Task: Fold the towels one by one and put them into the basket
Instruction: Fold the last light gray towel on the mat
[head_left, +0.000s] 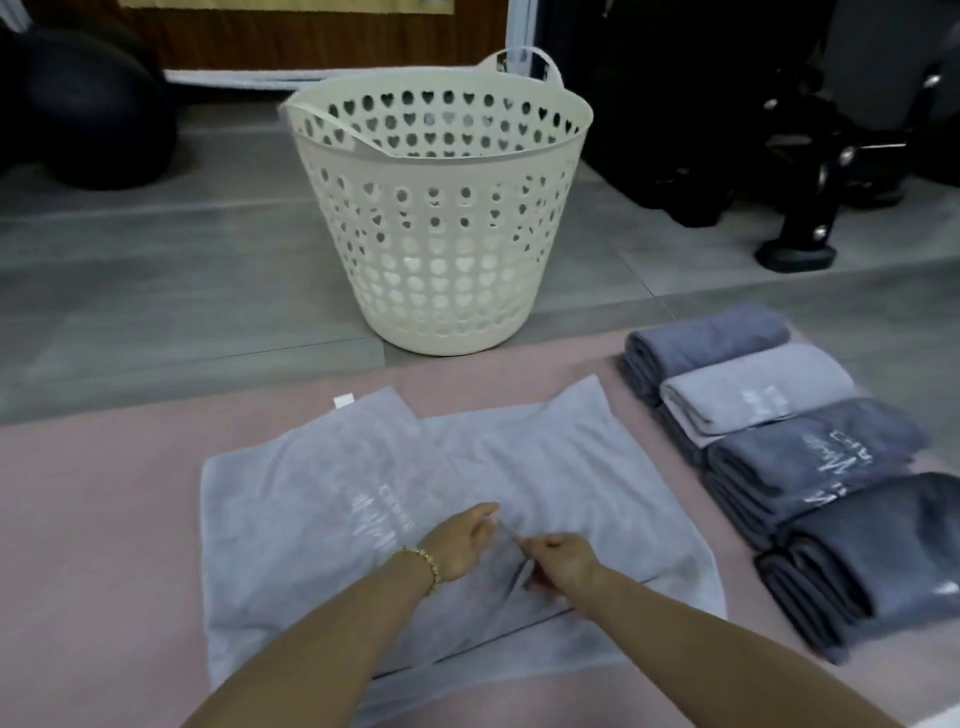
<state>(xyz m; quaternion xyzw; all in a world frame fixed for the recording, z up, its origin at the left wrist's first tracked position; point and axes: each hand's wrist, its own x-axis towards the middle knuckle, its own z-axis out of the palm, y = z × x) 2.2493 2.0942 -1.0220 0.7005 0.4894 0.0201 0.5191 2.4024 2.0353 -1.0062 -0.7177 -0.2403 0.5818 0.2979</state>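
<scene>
The right hand (561, 564) pinches a small ridge of cloth near the middle of a light grey towel (291, 519). Just beside it the left hand (462, 540) rests on the towel, fingers loosely extended. The towel lies half-folded on a pink mat (104, 519). At twelve o'clock stands the cream basket (441, 291), with no towel visible inside. At three o'clock lies a row of four folded towels (810, 467). The task looks barely begun.

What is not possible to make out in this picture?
Bottom of the basket, head view: its wall hides it; towels inside cannot be told.
The lettering on the towel, head view: blurred and too small to read.
Fingers of the left hand, head view: blurred; touching or pinching the towel is unclear.
The stack of folded towels, head view: the right edge cuts off the nearest pile.
</scene>
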